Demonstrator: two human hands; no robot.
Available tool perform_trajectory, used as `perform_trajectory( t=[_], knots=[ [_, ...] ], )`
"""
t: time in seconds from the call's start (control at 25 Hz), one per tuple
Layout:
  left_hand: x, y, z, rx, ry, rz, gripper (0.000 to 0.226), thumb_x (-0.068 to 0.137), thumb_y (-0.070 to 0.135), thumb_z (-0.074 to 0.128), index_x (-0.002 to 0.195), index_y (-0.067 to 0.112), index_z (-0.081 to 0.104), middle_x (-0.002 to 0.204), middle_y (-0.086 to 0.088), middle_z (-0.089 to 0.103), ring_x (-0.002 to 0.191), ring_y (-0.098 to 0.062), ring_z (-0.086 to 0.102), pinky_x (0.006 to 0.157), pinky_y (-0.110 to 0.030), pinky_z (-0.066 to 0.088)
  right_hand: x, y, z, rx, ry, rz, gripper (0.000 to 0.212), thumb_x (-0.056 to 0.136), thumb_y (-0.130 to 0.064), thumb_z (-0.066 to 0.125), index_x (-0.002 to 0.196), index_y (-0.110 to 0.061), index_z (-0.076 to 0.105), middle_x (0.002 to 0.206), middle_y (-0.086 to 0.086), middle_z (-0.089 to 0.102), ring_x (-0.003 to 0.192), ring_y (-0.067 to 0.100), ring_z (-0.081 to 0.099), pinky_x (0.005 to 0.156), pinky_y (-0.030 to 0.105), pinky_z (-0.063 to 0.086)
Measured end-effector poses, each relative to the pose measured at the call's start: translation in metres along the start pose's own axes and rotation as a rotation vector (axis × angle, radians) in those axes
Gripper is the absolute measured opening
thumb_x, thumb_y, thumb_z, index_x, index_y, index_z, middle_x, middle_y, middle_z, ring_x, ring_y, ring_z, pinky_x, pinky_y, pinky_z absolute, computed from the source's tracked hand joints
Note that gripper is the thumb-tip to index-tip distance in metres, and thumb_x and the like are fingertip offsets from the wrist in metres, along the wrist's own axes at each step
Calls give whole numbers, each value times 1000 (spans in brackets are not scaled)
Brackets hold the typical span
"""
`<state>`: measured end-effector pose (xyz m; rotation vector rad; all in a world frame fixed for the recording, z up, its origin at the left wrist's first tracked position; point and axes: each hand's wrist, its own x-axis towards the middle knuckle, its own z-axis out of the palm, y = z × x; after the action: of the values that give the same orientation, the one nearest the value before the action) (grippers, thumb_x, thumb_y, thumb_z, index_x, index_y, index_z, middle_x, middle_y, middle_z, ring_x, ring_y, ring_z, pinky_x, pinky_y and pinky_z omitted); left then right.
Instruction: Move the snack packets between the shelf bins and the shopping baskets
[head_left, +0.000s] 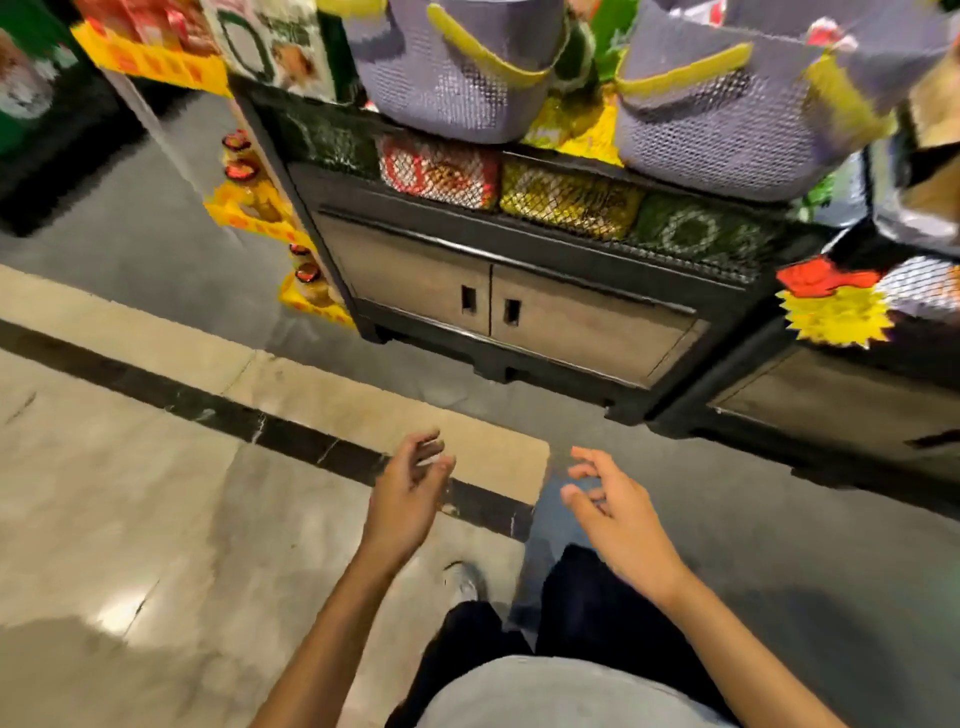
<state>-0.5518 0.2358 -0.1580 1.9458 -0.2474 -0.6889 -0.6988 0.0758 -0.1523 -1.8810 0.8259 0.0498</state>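
Observation:
Two purple mesh shopping baskets with yellow handles stand on top of the black shelf unit: one basket (457, 98) at the top middle, the other basket (727, 135) at the top right. Below them, a wire-mesh shelf bin (571, 228) holds snack packets: a red packet (436, 174), a yellow packet (569, 200) and a green packet (696, 228). My left hand (410, 493) and my right hand (618, 509) hang in front of me over the floor, well below the bin, with loosely curled fingers holding nothing. The whole view is blurred.
The cabinet (498, 306) under the bin has two closed doors. A second shelf unit (841, 395) stands to the right with a yellow star tag (836, 317). A rack of jars (260, 208) runs along the left side. My legs and shoe (462, 582) are below.

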Motion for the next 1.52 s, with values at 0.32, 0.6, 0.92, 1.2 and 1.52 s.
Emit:
perform_trajectory(
  t=[0.32, 0.6, 0.92, 1.2, 1.52],
  knots=[
    [147, 101, 57, 12, -170, 242, 25, 93, 13, 55, 116, 22, 54, 111, 3, 62, 103, -7, 58, 83, -10, 41, 79, -5, -67, 188, 364, 44, 33, 93, -15, 54, 113, -39, 46, 112, -8, 58, 93, 16, 58, 72, 7, 42],
    [253, 262, 113, -73, -72, 603, 26, 92, 10, 57, 115, 21, 54, 106, 10, 62, 87, 16, 57, 80, -6, 45, 179, -98, -230, 134, 545, -309, 38, 92, -18, 56, 107, -50, 43, 108, -21, 57, 87, -8, 57, 77, 7, 43],
    [352, 372, 146, 65, -41, 888, 27, 87, 36, 51, 114, 31, 55, 104, 25, 59, 102, -1, 58, 88, -18, 43, 287, -179, -343, -10, 552, -508, 23, 92, -15, 57, 109, -30, 53, 98, -11, 62, 73, -8, 56, 65, 9, 44],
    [401, 378, 179, -2, -199, 956, 32, 85, 40, 46, 107, 23, 64, 109, 8, 66, 106, -3, 59, 91, -20, 44, 390, -196, -370, -712, 291, -210, 24, 86, -41, 58, 98, -21, 63, 84, -1, 66, 77, 18, 59, 68, 28, 42],
    [405, 391, 179, -92, -199, 929, 53, 79, 47, 53, 125, 23, 52, 118, 13, 63, 111, 0, 57, 95, -21, 44, 402, -201, -395, -177, 199, -281, 27, 79, -6, 72, 65, -20, 54, 49, -10, 58, 47, 0, 54, 49, 19, 41]
  ],
)
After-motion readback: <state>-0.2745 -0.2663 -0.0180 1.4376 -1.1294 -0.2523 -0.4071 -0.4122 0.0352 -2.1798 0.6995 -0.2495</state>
